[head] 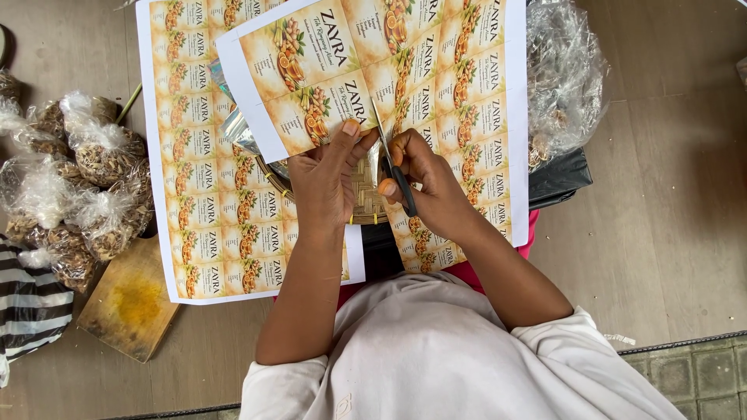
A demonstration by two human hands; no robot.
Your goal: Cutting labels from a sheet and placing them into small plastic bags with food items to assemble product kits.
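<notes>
Two hands work mid-frame: the left hand pinches the label sheet taut while the right hand clenches scissors cutting it.

Clear plastic bags of dried brown pieces are heaped at the left on a wooden floor; a yellow-stained wooden board lies just below them; striped fabric sits at the left edge; crumpled clear plastic rests upper right, above a black bag.
</notes>
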